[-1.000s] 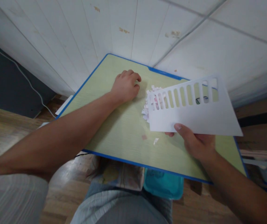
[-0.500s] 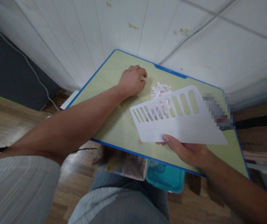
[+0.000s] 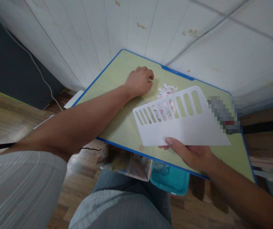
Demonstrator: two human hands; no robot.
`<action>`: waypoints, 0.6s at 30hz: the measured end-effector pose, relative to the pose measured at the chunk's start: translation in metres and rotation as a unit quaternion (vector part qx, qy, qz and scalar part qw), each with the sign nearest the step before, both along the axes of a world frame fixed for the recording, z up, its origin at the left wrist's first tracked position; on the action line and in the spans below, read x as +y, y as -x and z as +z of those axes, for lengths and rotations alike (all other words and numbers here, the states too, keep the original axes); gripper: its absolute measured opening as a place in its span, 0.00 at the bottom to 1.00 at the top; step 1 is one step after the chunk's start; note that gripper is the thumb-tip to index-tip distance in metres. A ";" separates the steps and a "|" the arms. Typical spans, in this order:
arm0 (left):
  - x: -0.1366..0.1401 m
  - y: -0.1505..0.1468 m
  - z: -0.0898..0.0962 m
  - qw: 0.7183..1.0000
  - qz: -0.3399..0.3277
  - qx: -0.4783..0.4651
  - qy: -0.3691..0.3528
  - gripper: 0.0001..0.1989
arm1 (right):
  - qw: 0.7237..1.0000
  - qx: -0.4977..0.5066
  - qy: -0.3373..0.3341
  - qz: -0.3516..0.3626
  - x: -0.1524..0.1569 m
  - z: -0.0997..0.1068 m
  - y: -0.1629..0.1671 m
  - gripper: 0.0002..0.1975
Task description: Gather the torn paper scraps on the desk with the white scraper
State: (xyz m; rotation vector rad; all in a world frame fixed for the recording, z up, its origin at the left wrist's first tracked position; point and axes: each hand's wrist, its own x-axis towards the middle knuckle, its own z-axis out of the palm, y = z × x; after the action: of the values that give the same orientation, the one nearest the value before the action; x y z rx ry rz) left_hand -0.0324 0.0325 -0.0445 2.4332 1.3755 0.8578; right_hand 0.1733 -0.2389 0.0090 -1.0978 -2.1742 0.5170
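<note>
My right hand [image 3: 193,154] grips the lower edge of a flat white slotted board [image 3: 174,132], thumb on top and fingers underneath. The board is tilted above the table and has a row of rounded slots that grow larger toward the right. Behind it lies a heap of small white and pinkish pieces [image 3: 166,90], jagged like jigsaw pieces; part of the heap shows through the slots. Left of the heap, my left hand [image 3: 140,82] rests on the table with loosely curled fingers, a small gap between thumb and forefinger, and nothing visible in it.
The pale green table [image 3: 117,74] has a blue rim and stands against a white panelled wall [image 3: 117,28]. At its right edge is a blurred-out object [image 3: 222,114]. Below the front edge are a turquoise container [image 3: 171,181] and a patterned bag-like item [image 3: 131,167].
The view has shifted slightly. My left hand's thumb and forefinger look a little closer together. My right hand still holds the slotted board, in nearly the same place.
</note>
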 end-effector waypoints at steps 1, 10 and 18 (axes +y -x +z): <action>-0.001 0.000 0.002 1.000 -0.002 0.003 0.004 0.16 | 1.000 0.000 0.005 0.009 0.000 0.000 0.000 0.12; -0.009 0.004 0.011 0.999 -0.016 0.021 0.030 0.20 | 0.998 0.021 0.048 0.032 -0.003 0.003 0.006 0.11; -0.013 0.006 0.015 0.998 -0.019 0.049 0.017 0.17 | 0.977 0.156 0.103 -0.106 0.010 0.002 -0.015 0.19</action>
State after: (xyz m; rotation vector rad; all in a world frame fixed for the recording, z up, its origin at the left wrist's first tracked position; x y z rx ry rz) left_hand -0.0380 0.0192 -0.0295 2.4974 1.3599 0.7086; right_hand 0.1880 -0.2284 0.0115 -1.2481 -1.7390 0.7737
